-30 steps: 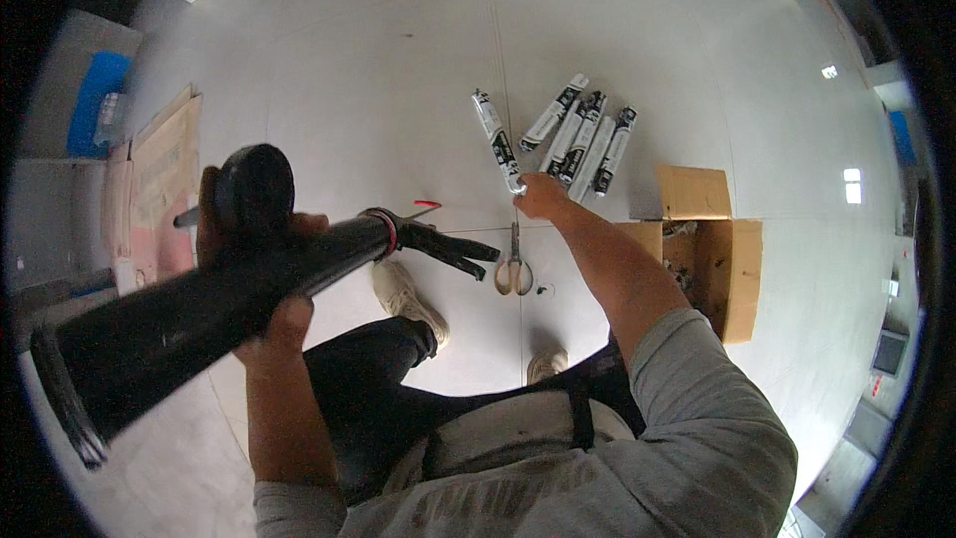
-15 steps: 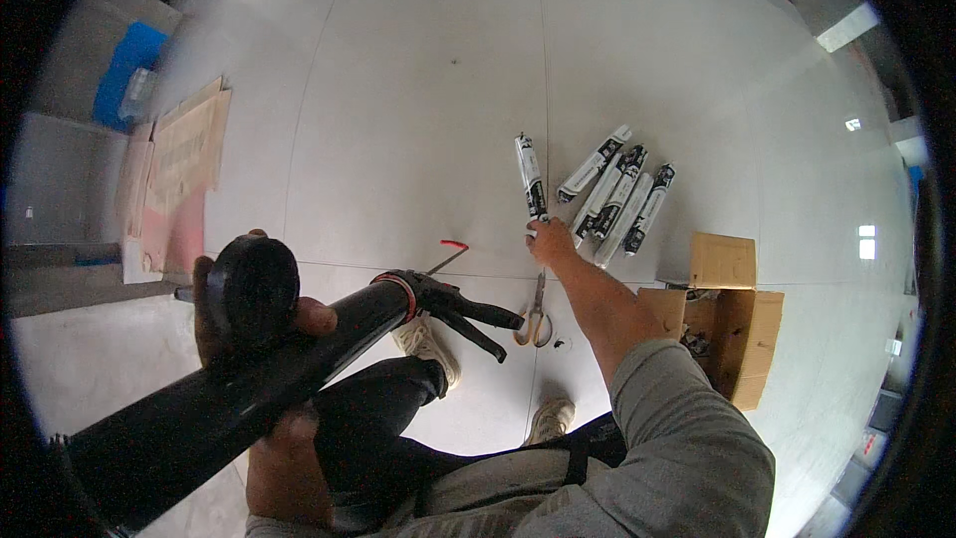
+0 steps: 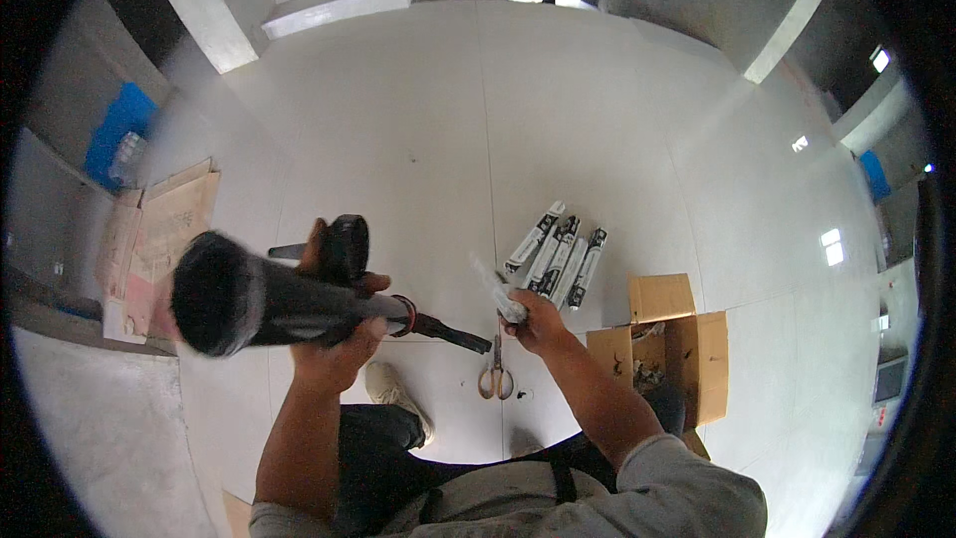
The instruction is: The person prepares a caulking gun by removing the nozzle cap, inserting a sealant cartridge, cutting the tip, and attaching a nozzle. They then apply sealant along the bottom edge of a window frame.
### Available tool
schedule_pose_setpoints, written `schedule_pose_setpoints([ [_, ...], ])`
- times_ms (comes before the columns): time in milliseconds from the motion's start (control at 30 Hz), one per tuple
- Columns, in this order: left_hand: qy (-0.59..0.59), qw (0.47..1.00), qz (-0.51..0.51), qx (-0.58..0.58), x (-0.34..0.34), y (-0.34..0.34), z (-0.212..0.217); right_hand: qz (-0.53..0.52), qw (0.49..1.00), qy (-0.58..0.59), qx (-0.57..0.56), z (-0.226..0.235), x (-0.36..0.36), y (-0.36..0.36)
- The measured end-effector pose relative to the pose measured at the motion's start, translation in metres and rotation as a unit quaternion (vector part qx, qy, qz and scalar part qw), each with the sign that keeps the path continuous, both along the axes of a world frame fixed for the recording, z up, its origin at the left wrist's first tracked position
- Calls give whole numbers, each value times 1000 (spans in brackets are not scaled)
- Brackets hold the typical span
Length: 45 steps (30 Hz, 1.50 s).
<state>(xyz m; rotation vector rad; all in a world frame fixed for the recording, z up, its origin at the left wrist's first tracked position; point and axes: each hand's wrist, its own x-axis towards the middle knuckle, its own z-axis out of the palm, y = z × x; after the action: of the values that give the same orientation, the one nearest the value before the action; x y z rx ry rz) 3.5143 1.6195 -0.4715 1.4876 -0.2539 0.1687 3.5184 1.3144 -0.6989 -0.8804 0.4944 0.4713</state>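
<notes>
We log the left hand (image 3: 334, 349) closed around the black caulking gun (image 3: 289, 301), barrel raised level, likely so its nozzel end faces the other hand. The right hand (image 3: 533, 319) grips 1 sealant tube (image 3: 498, 291), lifted off the floor. At its 1 o'clock, 4 tubes (image 3: 558, 257) lie side by side; scissors (image 3: 494, 377) lie at 7 o'clock, the open cardboard box (image 3: 677, 344) at 3 o'clock.

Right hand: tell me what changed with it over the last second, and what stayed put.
The right hand reached to the sealant tubes on the floor, closed on one sealant tube and lifted it clear. Three tubes remain lying there. The left hand keeps its grip on the black caulking gun; the scissors and cardboard box have not moved.
</notes>
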Motion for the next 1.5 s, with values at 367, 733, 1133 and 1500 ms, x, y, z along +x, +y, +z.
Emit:
schedule_pose_setpoints([
  [367,26,989,-89,-118,-15,-32,25,-46,896,-411,-162,219,-17,-63],
  [733,69,988,-122,-64,-17,-44,18,-58,798,-588,-120,372,-30,-102],
  [1133,100,989,-110,-18,7,-57,21,-185,706,-610,-308,459,-9,-120],
  [1500,91,994,-48,-33,3,-38,24,-175,781,-539,-263,358,3,-88],
])
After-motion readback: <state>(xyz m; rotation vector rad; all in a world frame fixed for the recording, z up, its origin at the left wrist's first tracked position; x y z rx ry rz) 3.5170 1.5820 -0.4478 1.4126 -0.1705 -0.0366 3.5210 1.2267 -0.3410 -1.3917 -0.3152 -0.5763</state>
